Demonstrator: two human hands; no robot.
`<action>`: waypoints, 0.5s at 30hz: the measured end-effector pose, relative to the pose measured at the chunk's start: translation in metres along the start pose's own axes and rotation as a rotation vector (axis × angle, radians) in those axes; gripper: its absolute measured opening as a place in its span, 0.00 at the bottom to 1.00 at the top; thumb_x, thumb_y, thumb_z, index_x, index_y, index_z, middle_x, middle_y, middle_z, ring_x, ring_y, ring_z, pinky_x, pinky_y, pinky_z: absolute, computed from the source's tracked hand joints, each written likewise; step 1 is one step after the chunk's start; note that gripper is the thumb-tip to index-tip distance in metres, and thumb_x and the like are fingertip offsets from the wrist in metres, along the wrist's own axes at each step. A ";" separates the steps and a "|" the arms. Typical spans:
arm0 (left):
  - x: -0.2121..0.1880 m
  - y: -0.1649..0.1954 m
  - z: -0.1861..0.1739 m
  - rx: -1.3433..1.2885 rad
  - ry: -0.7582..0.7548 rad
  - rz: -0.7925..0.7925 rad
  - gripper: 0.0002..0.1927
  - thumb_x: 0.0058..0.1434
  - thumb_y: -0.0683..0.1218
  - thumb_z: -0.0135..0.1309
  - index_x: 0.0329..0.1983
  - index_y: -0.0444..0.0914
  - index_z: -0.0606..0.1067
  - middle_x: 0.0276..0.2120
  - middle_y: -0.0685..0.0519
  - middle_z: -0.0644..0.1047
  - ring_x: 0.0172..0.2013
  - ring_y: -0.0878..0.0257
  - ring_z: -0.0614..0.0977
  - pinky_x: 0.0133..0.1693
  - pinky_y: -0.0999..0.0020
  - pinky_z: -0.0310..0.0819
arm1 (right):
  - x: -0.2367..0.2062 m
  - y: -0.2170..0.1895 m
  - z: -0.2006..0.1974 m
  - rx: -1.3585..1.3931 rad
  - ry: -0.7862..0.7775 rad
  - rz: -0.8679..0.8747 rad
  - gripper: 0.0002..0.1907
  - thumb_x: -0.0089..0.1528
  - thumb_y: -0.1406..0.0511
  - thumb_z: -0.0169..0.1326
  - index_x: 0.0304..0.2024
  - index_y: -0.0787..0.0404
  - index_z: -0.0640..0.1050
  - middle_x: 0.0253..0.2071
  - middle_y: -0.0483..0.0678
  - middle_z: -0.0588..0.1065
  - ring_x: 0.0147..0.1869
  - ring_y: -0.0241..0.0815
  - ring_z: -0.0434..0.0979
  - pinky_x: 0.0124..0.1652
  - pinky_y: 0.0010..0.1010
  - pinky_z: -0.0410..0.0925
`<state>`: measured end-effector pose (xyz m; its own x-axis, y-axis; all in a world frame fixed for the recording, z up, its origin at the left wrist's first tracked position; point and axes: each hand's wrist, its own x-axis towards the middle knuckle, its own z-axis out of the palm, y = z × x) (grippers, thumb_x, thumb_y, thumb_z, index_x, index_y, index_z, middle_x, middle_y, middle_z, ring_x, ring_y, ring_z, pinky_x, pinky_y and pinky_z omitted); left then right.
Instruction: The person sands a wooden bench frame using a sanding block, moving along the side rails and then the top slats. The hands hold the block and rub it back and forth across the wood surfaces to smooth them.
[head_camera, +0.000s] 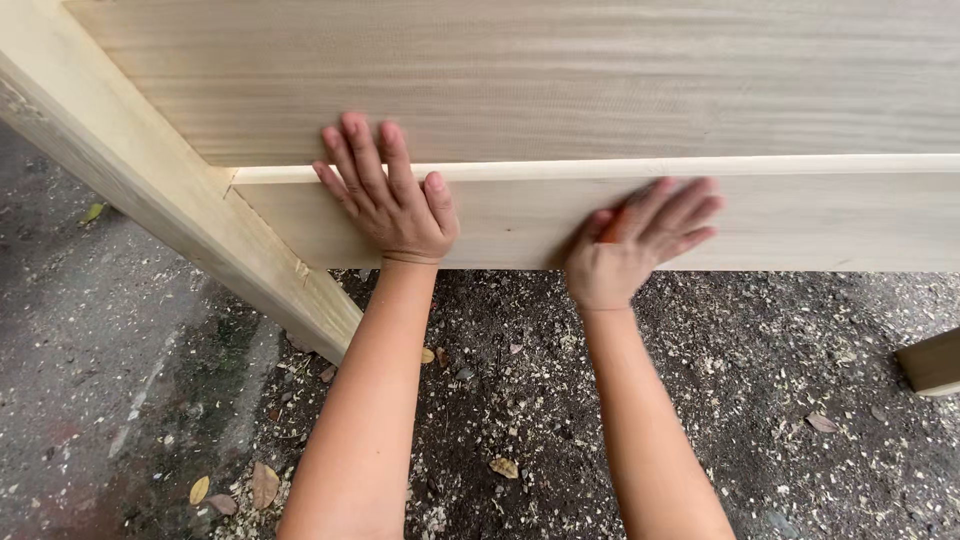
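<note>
Hands flat on pale wooden panel frame

Left hand (388, 195) lies open, palm down, fingers spread and pointing up the frame. Fingertips cross the thin raised strip (700, 167) and reach onto the grained wooden panel (560, 80) above it; the heel of the hand sits on the lower rail (830, 220). Grasps nothing, just pressed flat.

Right hand (635, 245) rests on the same lower rail, to the right of the left hand and a little lower, near the rail's bottom edge. Fingers angled up and to the right, slightly blurred. A small orange thing (611, 230) shows under the palm, between thumb and forefinger; the hand covers most of it, and I cannot tell what it is or whether the hand grips it or only presses on it.

Corner post (170, 190) runs diagonally at left, meeting the rail just beside the left hand. Ground (500, 400) below is dark, strewn with sawdust and dry leaves (262, 485). End of another wooden piece (932, 362) at far right.
</note>
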<state>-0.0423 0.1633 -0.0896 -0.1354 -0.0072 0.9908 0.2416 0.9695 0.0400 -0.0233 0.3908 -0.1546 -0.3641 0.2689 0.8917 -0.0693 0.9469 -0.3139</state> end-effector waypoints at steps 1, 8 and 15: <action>-0.002 -0.001 0.000 -0.004 0.009 0.006 0.31 0.79 0.57 0.30 0.81 0.42 0.48 0.79 0.46 0.47 0.80 0.45 0.46 0.76 0.43 0.29 | -0.012 -0.030 0.009 0.003 0.039 -0.139 0.36 0.79 0.53 0.31 0.81 0.54 0.32 0.82 0.53 0.26 0.85 0.55 0.18 0.76 0.54 0.17; -0.012 -0.011 -0.002 -0.015 0.036 0.079 0.27 0.79 0.55 0.32 0.78 0.43 0.54 0.77 0.46 0.50 0.78 0.44 0.48 0.75 0.43 0.34 | 0.003 0.082 0.003 -0.154 -0.009 -0.134 0.30 0.80 0.51 0.23 0.83 0.41 0.37 0.82 0.48 0.31 0.84 0.50 0.20 0.77 0.46 0.18; -0.042 -0.014 0.004 -0.033 0.035 0.094 0.25 0.80 0.55 0.33 0.76 0.41 0.57 0.76 0.46 0.51 0.76 0.46 0.52 0.77 0.43 0.41 | 0.048 0.125 -0.008 0.038 0.210 0.378 0.32 0.79 0.47 0.18 0.80 0.51 0.34 0.81 0.43 0.28 0.84 0.44 0.19 0.79 0.45 0.24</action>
<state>-0.0435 0.1508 -0.1324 -0.0776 0.0740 0.9942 0.2837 0.9576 -0.0491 -0.0422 0.5238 -0.1489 -0.1735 0.6292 0.7576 -0.0025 0.7690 -0.6392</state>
